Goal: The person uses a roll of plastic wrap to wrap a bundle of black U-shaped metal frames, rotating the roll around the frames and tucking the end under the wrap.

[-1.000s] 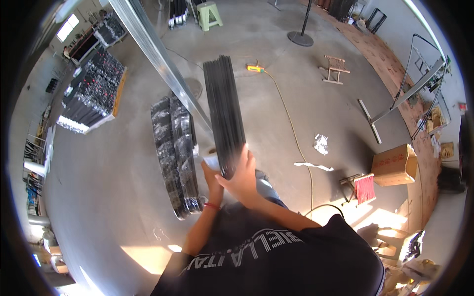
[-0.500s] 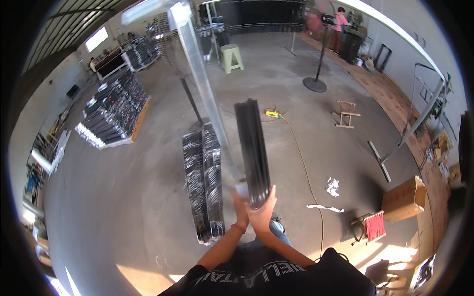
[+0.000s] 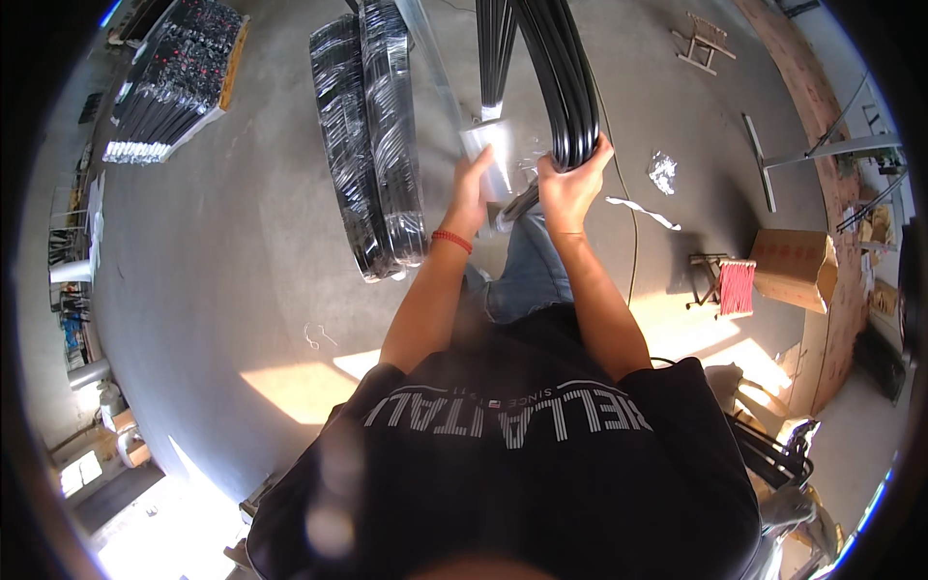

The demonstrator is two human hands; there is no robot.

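Observation:
My right hand (image 3: 577,188) is closed round the near end of a bundle of long black strips (image 3: 561,87), which reaches away from me past the top edge. In my left hand (image 3: 470,193) is a shiny roll of clear plastic film (image 3: 490,159), gripped at its left side. Just beyond the roll, a second group of black strips (image 3: 495,48) runs away from me; whether it joins the held bundle is out of view. Two black bundles wrapped in clear film (image 3: 346,145) lie side by side on the floor to the left.
A metal post (image 3: 430,48) rises between the wrapped bundles and the strips. At the far left stands a stack of black parts (image 3: 184,72). To the right are crumpled film (image 3: 663,172), a cord (image 3: 633,251), a red-seated folding stool (image 3: 736,287), a cardboard box (image 3: 788,266) and a wooden stool (image 3: 708,41).
The view has tipped downward toward my body. My hands have moved apart, the right staying on the strips and the left on the film roll. A second group of strips now shows.

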